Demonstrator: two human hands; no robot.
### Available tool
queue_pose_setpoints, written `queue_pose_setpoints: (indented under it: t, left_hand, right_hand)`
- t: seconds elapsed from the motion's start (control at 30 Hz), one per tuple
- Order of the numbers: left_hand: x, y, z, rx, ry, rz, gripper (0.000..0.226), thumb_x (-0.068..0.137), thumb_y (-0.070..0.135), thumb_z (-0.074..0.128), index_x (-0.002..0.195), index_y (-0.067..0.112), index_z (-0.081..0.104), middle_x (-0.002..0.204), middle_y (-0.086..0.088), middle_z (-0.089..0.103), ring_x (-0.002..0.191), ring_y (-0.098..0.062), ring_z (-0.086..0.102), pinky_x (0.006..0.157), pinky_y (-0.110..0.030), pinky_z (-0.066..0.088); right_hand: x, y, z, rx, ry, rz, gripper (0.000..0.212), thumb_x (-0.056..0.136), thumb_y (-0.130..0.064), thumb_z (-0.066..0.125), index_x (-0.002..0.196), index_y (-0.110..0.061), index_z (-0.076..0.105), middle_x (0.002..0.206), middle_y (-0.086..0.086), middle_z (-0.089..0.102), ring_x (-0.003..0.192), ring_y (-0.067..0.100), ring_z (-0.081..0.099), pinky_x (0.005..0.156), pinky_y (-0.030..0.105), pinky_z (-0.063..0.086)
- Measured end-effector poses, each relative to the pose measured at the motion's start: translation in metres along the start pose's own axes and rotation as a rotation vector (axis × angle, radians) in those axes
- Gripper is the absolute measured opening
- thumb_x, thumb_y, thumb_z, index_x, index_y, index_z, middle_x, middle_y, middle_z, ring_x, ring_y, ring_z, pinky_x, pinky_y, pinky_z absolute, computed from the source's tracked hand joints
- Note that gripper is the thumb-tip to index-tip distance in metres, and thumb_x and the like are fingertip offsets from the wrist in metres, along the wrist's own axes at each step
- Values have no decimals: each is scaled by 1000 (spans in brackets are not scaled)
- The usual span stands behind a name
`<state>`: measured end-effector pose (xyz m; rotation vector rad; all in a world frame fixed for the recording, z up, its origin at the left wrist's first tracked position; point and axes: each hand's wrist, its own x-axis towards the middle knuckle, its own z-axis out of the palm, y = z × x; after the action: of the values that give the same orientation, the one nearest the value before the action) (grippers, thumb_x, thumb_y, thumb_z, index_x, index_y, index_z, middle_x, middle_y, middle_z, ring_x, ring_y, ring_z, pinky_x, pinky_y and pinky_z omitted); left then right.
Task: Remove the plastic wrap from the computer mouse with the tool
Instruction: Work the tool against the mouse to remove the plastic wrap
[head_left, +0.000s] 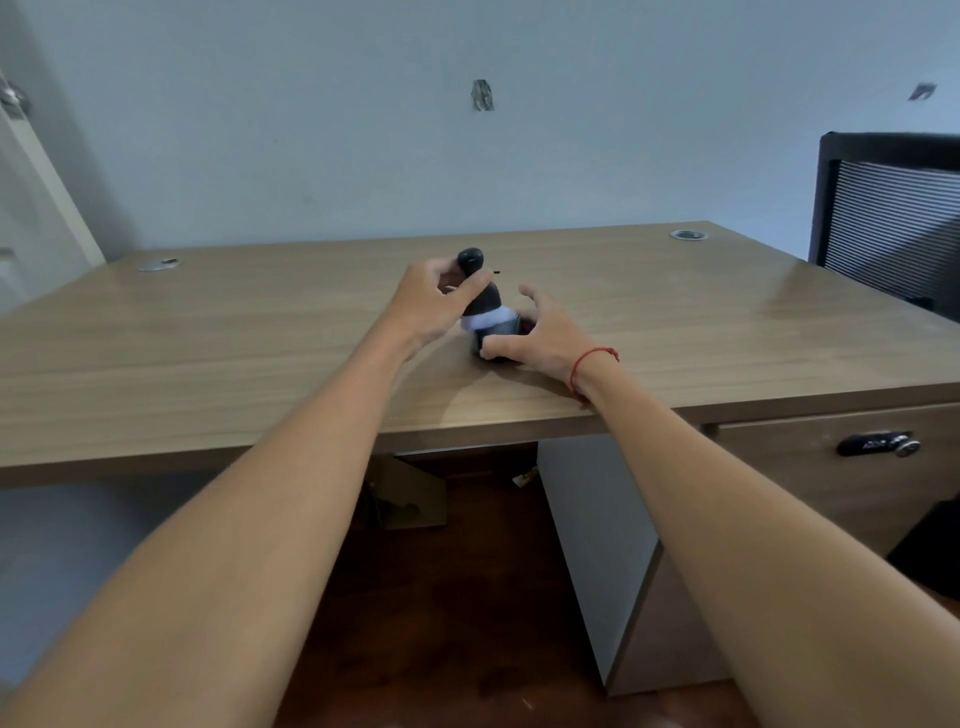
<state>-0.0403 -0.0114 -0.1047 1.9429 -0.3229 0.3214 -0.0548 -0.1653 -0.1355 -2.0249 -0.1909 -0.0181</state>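
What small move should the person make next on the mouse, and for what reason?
Probably bring the tool in the left hand down to the white plastic wrap. The right hand already steadies the lower end of the mouse on the desk, the wrap is still bunched around its middle, and the tool sits above it, not clearly touching the wrap.

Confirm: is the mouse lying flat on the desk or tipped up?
Tipped up. The mouse stands on end on the desk, right hand gripping its base, wrap banding its middle.
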Motion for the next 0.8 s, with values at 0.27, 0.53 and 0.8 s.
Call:
queue_pose_setpoints:
  t: [0.27, 0.53, 0.8]
  left_hand:
    - [5, -1, 13, 124, 26, 62, 21, 88, 22, 65, 99, 6, 69, 91, -9, 70, 84, -19, 64, 81, -32, 52]
    - [10, 11, -13, -63, -257, -69, 11, 87, 20, 66, 98, 17, 68, 103, -4, 71, 100, -15, 67, 90, -31, 54]
    - [8, -1, -7, -42, -130, -80, 18, 89, 22, 64, 104, 13, 67, 101, -4, 69, 97, -17, 65, 87, -17, 53]
  right_hand:
    - [-5, -3, 1, -7, -54, 7, 107, 68, -26, 82, 152, -19, 16, 147, 9, 44, 128, 23, 49, 110, 39, 40]
    - [-6, -4, 1, 3, -59, 22, 111, 64, -28, 83, 152, -20, 16, 136, 7, 53, 120, 22, 54, 108, 42, 42]
    - [-5, -5, 1, 8, -76, 27, 116, 59, -31, 84, 152, -21, 15, 136, 7, 54, 121, 21, 54, 108, 40, 42]
